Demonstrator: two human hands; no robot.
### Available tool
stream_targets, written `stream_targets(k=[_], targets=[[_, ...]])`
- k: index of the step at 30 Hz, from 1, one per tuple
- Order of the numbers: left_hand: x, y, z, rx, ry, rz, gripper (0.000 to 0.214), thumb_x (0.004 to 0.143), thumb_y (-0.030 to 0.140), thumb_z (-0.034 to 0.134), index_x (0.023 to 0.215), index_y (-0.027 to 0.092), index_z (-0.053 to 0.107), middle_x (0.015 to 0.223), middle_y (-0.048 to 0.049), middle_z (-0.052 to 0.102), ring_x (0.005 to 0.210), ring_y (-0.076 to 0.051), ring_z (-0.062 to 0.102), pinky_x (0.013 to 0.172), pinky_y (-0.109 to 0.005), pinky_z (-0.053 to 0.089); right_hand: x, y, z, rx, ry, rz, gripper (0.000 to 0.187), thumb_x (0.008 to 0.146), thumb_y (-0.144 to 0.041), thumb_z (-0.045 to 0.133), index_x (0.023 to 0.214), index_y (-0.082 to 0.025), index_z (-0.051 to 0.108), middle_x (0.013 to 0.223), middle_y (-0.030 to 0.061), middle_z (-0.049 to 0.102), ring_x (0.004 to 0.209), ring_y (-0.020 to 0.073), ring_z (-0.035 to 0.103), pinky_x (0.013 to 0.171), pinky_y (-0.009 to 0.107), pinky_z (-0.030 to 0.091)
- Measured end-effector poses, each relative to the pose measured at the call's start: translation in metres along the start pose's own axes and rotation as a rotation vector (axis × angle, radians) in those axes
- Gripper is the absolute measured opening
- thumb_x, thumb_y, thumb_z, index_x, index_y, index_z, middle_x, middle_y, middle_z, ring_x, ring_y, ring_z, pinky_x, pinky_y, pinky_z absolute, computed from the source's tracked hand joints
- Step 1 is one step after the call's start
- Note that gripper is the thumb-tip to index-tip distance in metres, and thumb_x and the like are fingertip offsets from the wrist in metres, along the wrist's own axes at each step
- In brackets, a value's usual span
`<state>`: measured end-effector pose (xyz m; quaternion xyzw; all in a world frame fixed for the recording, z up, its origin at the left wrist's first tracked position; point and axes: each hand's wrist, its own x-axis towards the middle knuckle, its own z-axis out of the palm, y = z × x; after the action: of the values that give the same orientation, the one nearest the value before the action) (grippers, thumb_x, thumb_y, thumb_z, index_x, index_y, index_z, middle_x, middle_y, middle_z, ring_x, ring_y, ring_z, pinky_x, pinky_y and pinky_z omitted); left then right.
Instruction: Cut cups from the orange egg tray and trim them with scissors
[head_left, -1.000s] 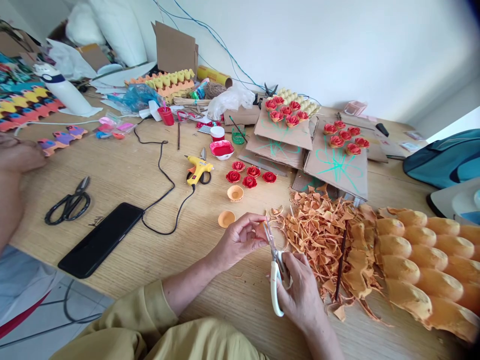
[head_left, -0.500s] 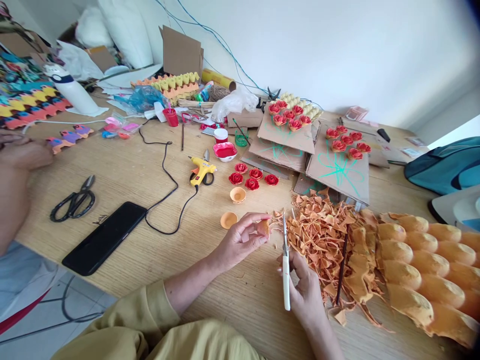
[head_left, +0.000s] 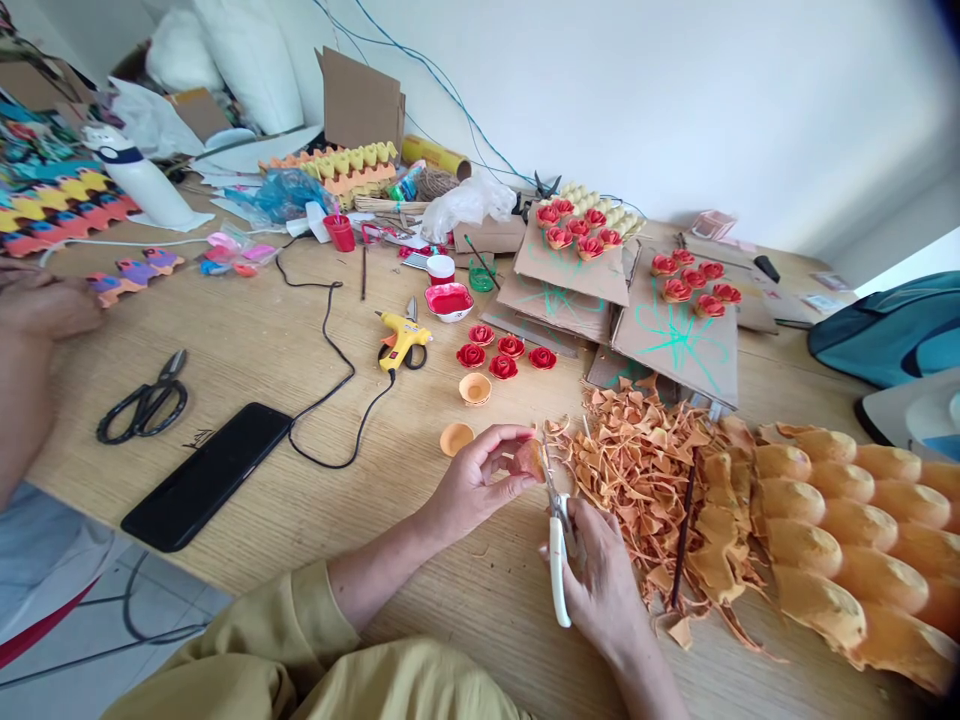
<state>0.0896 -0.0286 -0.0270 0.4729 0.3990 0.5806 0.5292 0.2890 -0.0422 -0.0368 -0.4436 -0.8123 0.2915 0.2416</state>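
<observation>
Between the thumb and fingers of my left hand [head_left: 480, 480] is a small orange egg-carton cup [head_left: 531, 459]. My right hand [head_left: 604, 575] is wrapped round white-handled scissors [head_left: 559, 560], whose blades meet the cup's right edge. Just beyond my left hand, one trimmed orange cup [head_left: 457, 439] lies on the table, with a small stack of cups [head_left: 475, 389] behind it. To the right of the scissors spreads a heap of orange carton scraps [head_left: 637, 470]. An orange egg carton [head_left: 840, 500] lies at the far right, its bumps facing up.
Red paper roses [head_left: 503, 367] sit beyond the cups, near a bowl of red paint [head_left: 449, 301]. A yellow glue gun [head_left: 405, 338], black scissors [head_left: 146, 400] and a phone [head_left: 206, 475] lie leftward. Cardboard sheets [head_left: 675, 345] carry more roses. Another person's hand [head_left: 52, 305] rests at the left edge.
My right hand has moved the scissors left and turned them, bringing the blades from beside the cup onto its edge. My left hand has stayed nearly in place, the cup slightly turned.
</observation>
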Motion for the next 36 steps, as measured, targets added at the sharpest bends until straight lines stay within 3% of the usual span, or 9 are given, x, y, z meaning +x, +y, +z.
stream_targets(k=[4,17,32,36], targets=[[-0.0002,0.004,0.0007,0.085,0.032,0.049,0.039,0.078,0.018,0.076,0.114,0.019,0.061,0.113,-0.0052,0.062,0.104,-0.016,0.062,0.095,-0.028,0.05,0.0007,-0.0006,-0.0016,-0.059,-0.011,-0.006,0.01,0.088,-0.028,0.054,0.087,-0.023,0.045,0.08,-0.0003,0.053,0.076,0.0204,0.049,0.076,0.037,0.036],[0.0001,0.0022,-0.0001,0.136,-0.03,0.14,0.039,0.08,0.017,0.074,0.116,0.019,0.061,0.109,-0.0063,0.059,0.1,-0.016,0.06,0.089,-0.028,0.052,0.0016,-0.0054,-0.002,-0.022,0.001,-0.005,0.015,0.09,-0.033,0.053,0.083,-0.023,0.045,0.078,0.0004,0.054,0.075,0.0204,0.05,0.073,0.036,0.037],[-0.0022,-0.001,0.0008,-0.024,-0.049,0.053,0.04,0.081,0.022,0.074,0.118,0.021,0.061,0.118,-0.0086,0.059,0.112,-0.021,0.059,0.098,-0.034,0.05,-0.0048,-0.0061,-0.0006,0.003,0.058,-0.054,0.025,0.094,-0.031,0.049,0.073,-0.023,0.038,0.066,-0.002,0.047,0.066,0.0168,0.042,0.062,0.029,0.037],[-0.0027,-0.001,0.001,-0.121,-0.094,-0.007,0.041,0.083,0.024,0.073,0.122,0.021,0.059,0.107,-0.0072,0.064,0.102,-0.02,0.065,0.094,-0.035,0.052,-0.0053,-0.0063,0.0008,-0.001,0.07,-0.049,0.023,0.093,-0.03,0.05,0.073,-0.023,0.04,0.065,-0.0019,0.048,0.065,0.0168,0.043,0.06,0.029,0.037]])
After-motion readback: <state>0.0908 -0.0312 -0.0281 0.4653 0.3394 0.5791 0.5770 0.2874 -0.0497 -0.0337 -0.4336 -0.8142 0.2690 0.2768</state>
